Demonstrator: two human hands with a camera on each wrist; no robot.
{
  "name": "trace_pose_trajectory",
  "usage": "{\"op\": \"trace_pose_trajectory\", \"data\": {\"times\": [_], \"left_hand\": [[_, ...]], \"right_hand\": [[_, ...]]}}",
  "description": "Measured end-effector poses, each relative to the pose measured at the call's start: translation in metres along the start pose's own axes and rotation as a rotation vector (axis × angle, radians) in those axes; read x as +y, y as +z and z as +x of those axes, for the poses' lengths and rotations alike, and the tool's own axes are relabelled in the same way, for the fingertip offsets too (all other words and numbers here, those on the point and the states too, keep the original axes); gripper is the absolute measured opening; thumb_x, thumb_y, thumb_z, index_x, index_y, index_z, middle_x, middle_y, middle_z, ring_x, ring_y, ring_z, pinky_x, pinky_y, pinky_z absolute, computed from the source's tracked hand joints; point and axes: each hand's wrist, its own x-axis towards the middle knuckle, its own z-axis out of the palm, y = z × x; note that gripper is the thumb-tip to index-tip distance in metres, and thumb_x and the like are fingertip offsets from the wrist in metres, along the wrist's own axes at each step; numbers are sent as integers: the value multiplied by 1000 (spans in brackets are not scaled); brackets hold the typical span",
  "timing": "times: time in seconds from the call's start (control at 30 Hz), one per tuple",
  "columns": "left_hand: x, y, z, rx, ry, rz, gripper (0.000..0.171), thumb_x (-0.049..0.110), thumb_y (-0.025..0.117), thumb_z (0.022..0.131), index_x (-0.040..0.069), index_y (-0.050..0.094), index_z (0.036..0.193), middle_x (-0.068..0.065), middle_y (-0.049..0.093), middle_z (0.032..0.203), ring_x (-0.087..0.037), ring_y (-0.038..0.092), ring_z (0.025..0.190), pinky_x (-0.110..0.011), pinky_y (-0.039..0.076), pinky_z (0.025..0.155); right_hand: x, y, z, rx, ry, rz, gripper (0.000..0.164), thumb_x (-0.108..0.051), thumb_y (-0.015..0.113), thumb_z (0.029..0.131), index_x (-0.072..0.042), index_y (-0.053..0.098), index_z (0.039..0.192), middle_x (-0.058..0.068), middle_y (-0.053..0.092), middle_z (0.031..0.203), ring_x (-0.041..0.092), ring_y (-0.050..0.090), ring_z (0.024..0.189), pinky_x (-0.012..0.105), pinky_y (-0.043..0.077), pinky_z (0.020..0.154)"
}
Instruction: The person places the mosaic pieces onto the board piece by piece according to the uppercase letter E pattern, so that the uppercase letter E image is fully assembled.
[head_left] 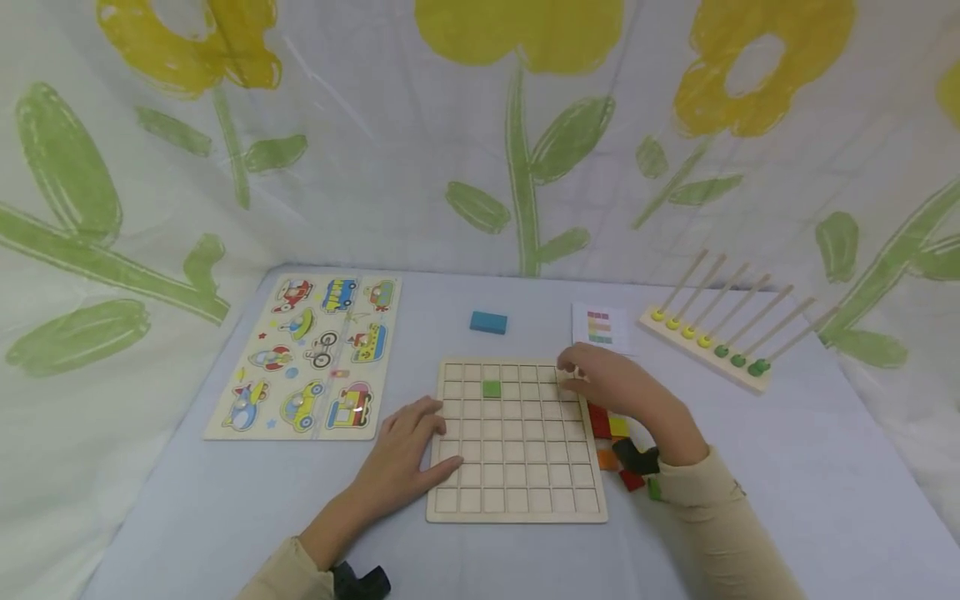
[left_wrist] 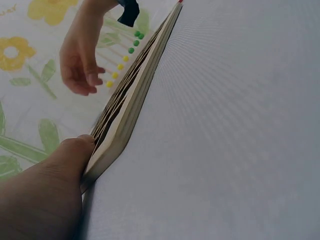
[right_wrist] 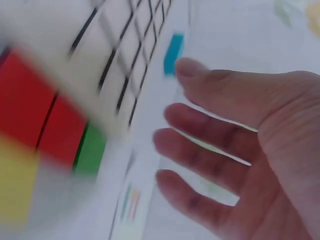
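Note:
A pale wooden grid board lies flat on the table, one green square tile in a cell of its upper rows. My left hand rests along the board's left edge, fingers spread; its thumb lies at the rim in the left wrist view. Over the board's upper right corner hovers my right hand, its fingers loosely bent and apart, with nothing between them in the right wrist view. Beside the board's right edge lie red tiles, a yellow tile and an orange tile, partly covered by the right arm.
A printed pattern card lies behind the right hand. Behind the board sits a blue block. A vehicle puzzle board is at the left; a peg rack with yellow and green beads stands at the back right.

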Motion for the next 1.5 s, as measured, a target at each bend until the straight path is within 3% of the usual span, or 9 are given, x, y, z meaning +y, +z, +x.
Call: {"op": "trace_pose_trajectory", "data": {"times": [0.23, 0.57, 1.17, 1.37, 1.5], "left_hand": [[0, -2, -1, -16, -12, 14, 54, 55, 62, 86, 17, 55, 123, -6, 41, 146, -23, 34, 137, -49, 26, 109], [2, -1, 1, -32, -13, 3, 57, 54, 61, 87, 20, 53, 131, -7, 40, 147, -24, 34, 138, -50, 25, 109], [1, 1, -1, -17, -5, 16, 57, 56, 60, 87, 22, 52, 132, -6, 40, 147, -24, 35, 137, -51, 25, 108], [3, 0, 1, -19, -30, -9, 62, 55, 56, 90, 20, 45, 140, -8, 34, 152, -27, 33, 139, -51, 24, 109], [1, -1, 10, -52, -19, -36, 69, 53, 57, 90, 15, 39, 145, -12, 29, 154, -30, 29, 141, -53, 24, 111]], "right_hand": [[38, 1, -32, -32, 150, 38, 23, -18, 66, 90, -12, 63, 112, 0, 63, 106, 18, 57, 92, 39, 51, 82], [52, 15, -37, 34, 60, 51, 19, -12, 66, 90, -10, 65, 109, -1, 62, 103, 15, 57, 90, 37, 51, 83], [59, 25, -34, 79, 31, 38, 18, -14, 68, 89, -15, 65, 107, -5, 60, 101, 11, 54, 86, 33, 51, 80], [62, 25, -35, 81, 4, 37, 20, -15, 68, 90, -16, 65, 110, -7, 59, 102, 8, 52, 84, 29, 50, 77], [62, 25, -34, 87, -7, 44, 23, -16, 68, 90, -18, 65, 113, -8, 59, 103, 8, 52, 83, 28, 50, 75]]}}
